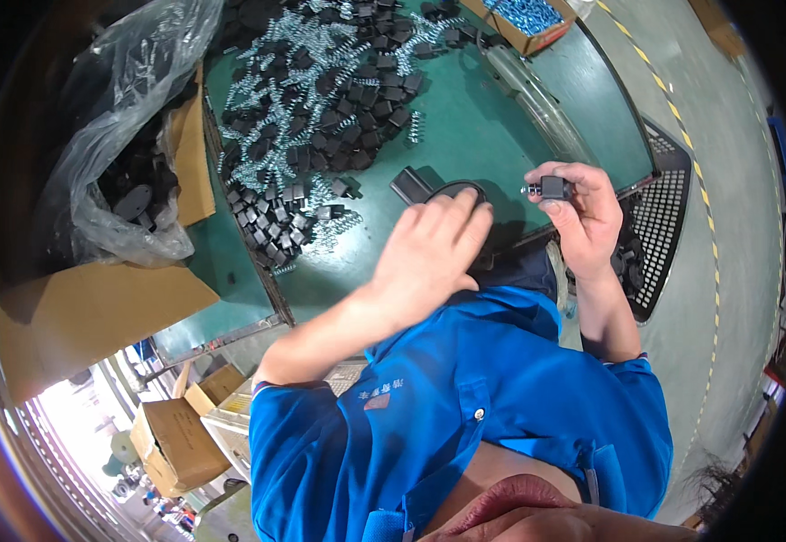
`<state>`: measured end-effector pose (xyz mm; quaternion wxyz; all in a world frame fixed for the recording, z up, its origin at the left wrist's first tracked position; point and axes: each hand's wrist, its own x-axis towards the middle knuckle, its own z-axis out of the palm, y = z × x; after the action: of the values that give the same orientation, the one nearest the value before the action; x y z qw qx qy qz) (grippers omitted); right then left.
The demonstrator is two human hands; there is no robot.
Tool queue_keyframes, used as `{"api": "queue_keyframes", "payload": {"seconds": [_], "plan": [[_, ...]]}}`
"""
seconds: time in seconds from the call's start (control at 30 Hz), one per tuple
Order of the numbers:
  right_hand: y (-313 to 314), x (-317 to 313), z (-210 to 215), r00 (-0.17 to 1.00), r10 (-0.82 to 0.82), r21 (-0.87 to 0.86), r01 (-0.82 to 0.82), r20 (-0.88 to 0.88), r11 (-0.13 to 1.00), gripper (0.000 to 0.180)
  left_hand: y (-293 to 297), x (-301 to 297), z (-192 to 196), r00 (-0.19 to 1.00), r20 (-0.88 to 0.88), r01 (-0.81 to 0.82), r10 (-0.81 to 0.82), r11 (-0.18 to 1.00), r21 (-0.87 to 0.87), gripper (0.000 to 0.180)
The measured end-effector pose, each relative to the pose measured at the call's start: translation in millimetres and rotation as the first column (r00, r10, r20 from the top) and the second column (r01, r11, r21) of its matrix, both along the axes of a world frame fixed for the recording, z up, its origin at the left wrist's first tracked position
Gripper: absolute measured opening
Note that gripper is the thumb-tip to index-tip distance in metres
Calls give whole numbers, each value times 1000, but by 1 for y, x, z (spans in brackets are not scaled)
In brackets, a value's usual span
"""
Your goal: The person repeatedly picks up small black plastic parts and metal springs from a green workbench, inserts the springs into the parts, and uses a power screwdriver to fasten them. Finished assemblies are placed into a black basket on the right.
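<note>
My left hand [438,239] lies over a black part with a square stem [410,185] and a round disc, near the table's front edge. Its fingers curl across the disc and cover much of it. To the right, my right hand [584,212] is raised near the table edge, pinching a small black plastic block [555,188] between thumb and fingers. A short bit of shiny metal pokes out of the block's left end. Beyond my left hand, a single coil spring [416,127] lies apart from a heap of black plastic blocks [361,126].
Many loose springs [271,90] cover the heap on the green table [465,117]. A clear tube [538,101] and a carton of blue screws [524,41] stand far right. A plastic-lined cardboard box [196,163] of black parts is left; a black perforated crate [664,217] is right.
</note>
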<state>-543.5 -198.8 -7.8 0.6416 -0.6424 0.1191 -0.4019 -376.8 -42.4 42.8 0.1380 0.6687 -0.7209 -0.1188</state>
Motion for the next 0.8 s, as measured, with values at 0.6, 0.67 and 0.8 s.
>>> {"api": "queue_keyframes", "payload": {"seconds": [0.6,0.67,0.8], "plan": [[6,21,31,986,-153,-435,112,-60,893,33,3,11,-11,-466,-870,-246,162,921,303,46],[13,30,41,991,-129,-473,97,-34,875,36,0,-1,-24,-686,-712,-162,148,923,348,41],[21,46,44,983,-181,-613,125,-29,780,36,-1,-14,-20,-787,-609,-122,98,943,310,47]]}}
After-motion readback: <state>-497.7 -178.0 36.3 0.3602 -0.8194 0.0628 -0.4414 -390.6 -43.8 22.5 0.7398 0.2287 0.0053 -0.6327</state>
